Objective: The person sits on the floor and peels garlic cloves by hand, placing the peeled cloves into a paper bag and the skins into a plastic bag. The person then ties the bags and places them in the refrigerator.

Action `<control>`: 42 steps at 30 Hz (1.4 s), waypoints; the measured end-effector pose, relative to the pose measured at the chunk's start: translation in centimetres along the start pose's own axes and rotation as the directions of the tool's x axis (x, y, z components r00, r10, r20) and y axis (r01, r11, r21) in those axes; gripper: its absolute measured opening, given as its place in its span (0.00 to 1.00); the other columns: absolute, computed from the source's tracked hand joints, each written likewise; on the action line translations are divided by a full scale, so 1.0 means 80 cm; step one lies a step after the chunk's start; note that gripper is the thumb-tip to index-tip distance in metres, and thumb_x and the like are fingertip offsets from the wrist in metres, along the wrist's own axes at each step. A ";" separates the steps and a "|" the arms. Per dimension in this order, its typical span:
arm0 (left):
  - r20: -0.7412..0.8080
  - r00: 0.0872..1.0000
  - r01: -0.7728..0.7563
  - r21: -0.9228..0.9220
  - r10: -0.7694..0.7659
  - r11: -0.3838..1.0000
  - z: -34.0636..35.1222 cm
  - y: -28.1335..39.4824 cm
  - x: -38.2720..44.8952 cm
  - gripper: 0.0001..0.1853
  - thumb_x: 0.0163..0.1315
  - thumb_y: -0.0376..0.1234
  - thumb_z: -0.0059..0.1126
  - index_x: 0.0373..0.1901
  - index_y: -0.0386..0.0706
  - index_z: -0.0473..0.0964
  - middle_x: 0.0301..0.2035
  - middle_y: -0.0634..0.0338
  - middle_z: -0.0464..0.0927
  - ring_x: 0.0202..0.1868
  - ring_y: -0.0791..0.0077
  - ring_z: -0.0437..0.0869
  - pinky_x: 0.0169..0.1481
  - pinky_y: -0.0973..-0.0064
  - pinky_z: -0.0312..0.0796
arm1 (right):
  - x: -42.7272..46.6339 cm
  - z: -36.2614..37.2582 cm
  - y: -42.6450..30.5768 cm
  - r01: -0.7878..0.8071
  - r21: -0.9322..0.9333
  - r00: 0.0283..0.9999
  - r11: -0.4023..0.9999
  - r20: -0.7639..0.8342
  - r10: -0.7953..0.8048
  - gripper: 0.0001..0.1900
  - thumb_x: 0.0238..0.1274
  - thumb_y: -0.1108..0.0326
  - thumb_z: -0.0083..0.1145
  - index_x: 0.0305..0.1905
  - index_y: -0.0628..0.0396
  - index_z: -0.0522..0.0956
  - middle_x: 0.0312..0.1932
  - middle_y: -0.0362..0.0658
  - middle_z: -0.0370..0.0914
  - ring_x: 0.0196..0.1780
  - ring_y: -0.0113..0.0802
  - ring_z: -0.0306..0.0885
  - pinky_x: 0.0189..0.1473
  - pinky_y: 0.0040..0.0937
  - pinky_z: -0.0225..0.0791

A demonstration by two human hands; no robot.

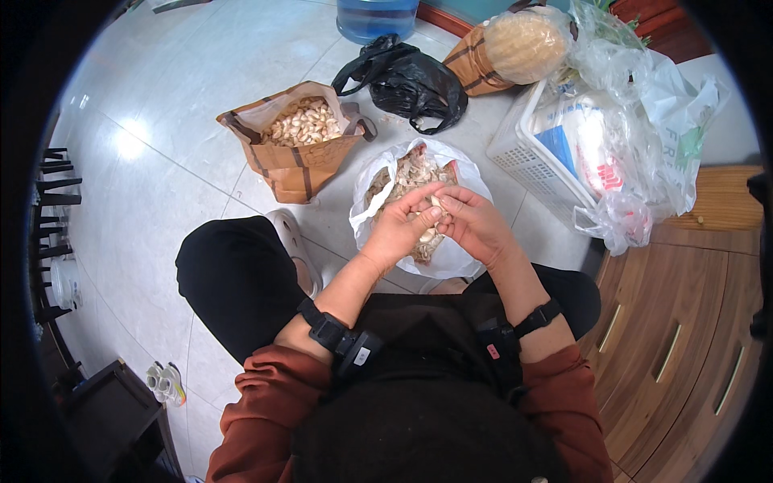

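Note:
Both my hands meet over a white plastic bag [365,181] that stands open and holds papery garlic skins [416,172]. A pale garlic clove [437,204] is pinched between the fingertips of my right hand [474,223]. My left hand [403,224] is curled close against it, with pale cloves partly visible under its thumb; its fingers hide much of what it holds. Beyond my left hand, a brown patterned bag [302,166] stands open, filled with garlic cloves [305,122].
A black plastic bag [410,81] lies on the tiled floor beyond the white bag. To the right are a white plastic basket [537,160] of plastic bags and a wooden drawer cabinet [658,302]. A blue water jug [375,18] stands at the far edge, near another brown bag [474,60].

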State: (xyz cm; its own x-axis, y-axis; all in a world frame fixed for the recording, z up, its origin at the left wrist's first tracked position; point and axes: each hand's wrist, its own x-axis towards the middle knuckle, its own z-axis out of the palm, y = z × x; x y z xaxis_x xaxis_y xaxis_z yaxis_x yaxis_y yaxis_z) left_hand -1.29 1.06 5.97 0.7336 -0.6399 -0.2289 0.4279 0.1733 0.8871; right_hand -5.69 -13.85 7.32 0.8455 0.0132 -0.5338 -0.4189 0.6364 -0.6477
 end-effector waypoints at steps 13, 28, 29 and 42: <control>-0.103 0.978 -0.141 0.310 0.181 0.940 -0.011 -0.004 0.001 0.05 0.57 0.30 0.55 0.31 0.38 0.72 0.25 0.63 0.75 0.30 0.81 0.72 0.38 0.81 0.66 | -0.011 0.025 -0.008 0.219 -0.566 0.964 0.795 0.000 -0.265 0.06 0.53 0.71 0.56 0.30 0.63 0.74 0.22 0.40 0.74 0.24 0.23 0.72 0.25 0.19 0.67; 0.002 0.994 -0.108 0.223 0.111 0.969 -0.008 -0.013 0.000 0.04 0.59 0.29 0.51 0.28 0.38 0.70 0.25 0.65 0.73 0.31 0.82 0.71 0.40 0.82 0.65 | -0.009 0.020 0.018 0.212 -0.452 0.945 0.867 -0.131 -0.299 0.05 0.46 0.75 0.54 0.21 0.60 0.69 0.15 0.40 0.70 0.15 0.20 0.65 0.14 0.19 0.56; 0.005 0.993 -0.116 0.208 0.118 0.971 -0.009 -0.013 0.000 0.04 0.59 0.29 0.51 0.27 0.38 0.69 0.25 0.65 0.73 0.31 0.82 0.71 0.41 0.82 0.65 | -0.008 0.019 0.021 0.229 -0.429 0.940 0.874 -0.137 -0.314 0.05 0.46 0.76 0.53 0.21 0.60 0.69 0.15 0.40 0.70 0.15 0.20 0.64 0.14 0.19 0.56; -0.088 0.983 0.141 -0.220 -0.164 0.965 -0.017 -0.014 0.004 0.05 0.63 0.33 0.48 0.31 0.43 0.69 0.22 0.66 0.70 0.22 0.84 0.69 0.25 0.85 0.62 | -0.005 0.005 0.004 0.034 -0.439 0.987 0.898 -0.125 -0.098 0.11 0.58 0.64 0.46 0.35 0.61 0.73 0.31 0.43 0.73 0.33 0.29 0.71 0.31 0.25 0.64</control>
State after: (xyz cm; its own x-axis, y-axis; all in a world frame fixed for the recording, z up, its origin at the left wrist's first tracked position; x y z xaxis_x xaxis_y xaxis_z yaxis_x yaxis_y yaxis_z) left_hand -0.82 1.70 4.40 0.6970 -0.5915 -0.4054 0.6329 0.2417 0.7355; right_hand -6.05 -13.31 7.58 0.8344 -0.1459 -0.5315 -0.4931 0.2333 -0.8381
